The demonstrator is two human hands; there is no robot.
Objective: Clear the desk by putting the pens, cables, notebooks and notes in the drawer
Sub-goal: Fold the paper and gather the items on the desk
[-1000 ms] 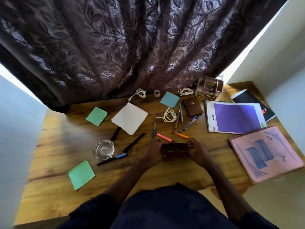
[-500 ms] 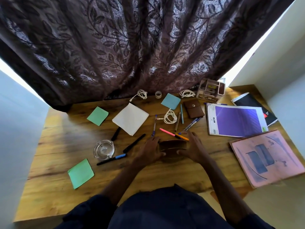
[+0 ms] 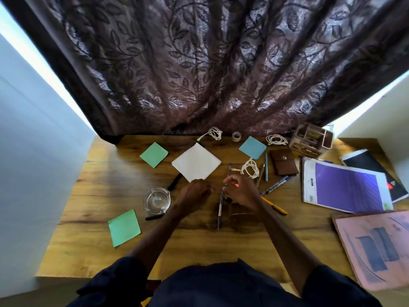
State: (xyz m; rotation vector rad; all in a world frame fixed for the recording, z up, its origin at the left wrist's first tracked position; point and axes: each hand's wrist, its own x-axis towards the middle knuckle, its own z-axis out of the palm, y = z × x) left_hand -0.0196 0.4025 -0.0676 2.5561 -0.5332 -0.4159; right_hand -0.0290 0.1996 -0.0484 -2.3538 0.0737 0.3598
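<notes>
A person's right hand (image 3: 241,192) pinches a blue pen (image 3: 219,210) over a wooden desk (image 3: 99,196), the left hand (image 3: 194,192) curled at the corner of a white sheet (image 3: 195,161); green notes (image 3: 153,154), white cables (image 3: 250,169) and a purple notebook (image 3: 345,187) lie scattered around.

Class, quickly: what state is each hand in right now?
Left hand: cannot be told; fingers curled, contents hidden.
Right hand: closed, holding pens.

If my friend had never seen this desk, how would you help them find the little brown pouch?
Start at the purple notebook on the right of the wooden desk. Just left of its far corner, beside a light-blue pen, lies the brown pouch. Unlike the pens and papers around it, it is dark brown and flat, with a flap and a round snap.
</notes>
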